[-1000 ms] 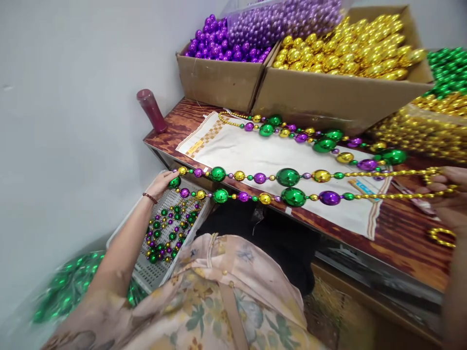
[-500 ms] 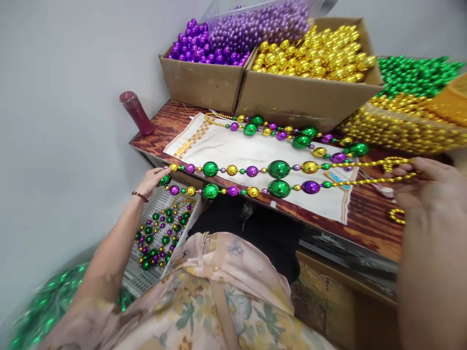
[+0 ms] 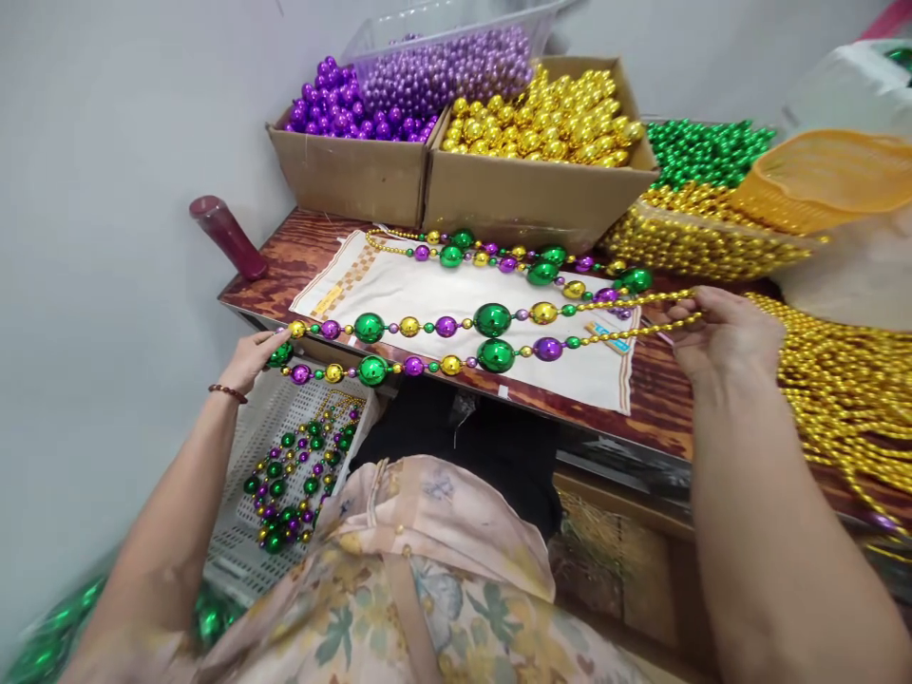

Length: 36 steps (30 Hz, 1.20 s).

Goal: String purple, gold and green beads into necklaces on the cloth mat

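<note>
A bead necklace (image 3: pixel 493 320) of green, gold and purple beads is stretched between my hands, its two strands side by side above the table's front edge. My left hand (image 3: pixel 251 359), with a brown bead bracelet at the wrist, grips the big-beaded end at the left. The thin gold-bead end is pinched in my right hand (image 3: pixel 719 328) on the right. Behind, a second bead necklace (image 3: pixel 450 256) lies in a long loop on a white towel (image 3: pixel 442 294) with a checked border.
Cardboard boxes of purple beads (image 3: pixel 356 171) and gold beads (image 3: pixel 534 195) stand at the back. A dark red cup (image 3: pixel 228 237) is far left. Gold bead strands (image 3: pixel 847 380) cover the table's right. Below left, a white crate (image 3: pixel 249 560) holds more necklaces.
My view has turned to the right, so the gold strands at the right now show. Both hands still hold the necklace taut; my right hand has drawn slightly toward the left one.
</note>
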Motion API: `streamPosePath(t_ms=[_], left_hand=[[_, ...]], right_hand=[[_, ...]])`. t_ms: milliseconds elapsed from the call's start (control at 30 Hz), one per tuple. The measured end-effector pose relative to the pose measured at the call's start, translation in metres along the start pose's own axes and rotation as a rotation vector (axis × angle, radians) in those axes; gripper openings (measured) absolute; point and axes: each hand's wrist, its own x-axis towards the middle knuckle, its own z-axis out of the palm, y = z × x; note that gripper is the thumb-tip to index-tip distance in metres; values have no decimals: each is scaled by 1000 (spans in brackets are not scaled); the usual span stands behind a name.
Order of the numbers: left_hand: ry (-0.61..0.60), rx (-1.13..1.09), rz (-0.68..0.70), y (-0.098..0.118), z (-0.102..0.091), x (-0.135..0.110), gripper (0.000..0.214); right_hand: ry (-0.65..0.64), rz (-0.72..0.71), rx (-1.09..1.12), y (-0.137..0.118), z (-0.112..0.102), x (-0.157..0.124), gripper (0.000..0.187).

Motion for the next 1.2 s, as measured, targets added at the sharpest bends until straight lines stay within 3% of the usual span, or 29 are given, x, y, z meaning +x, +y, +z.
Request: streamPosePath(t_ms=[467,767,1067,1200], left_hand=[[19,107,-45,-4,-7,14,67],[25,127,-33,-7,-17,12,74],[96,50,-120,-43,-46,-9,68],[104,-261,-240,-70,-57,-19,56]], right_hand=[[2,28,-71,6,-4,1,26],[-48,39,-43,8,8,-8,25],[-175,27,8,19,44,-26,27],[-227,15,-8,24,64,-37,32]])
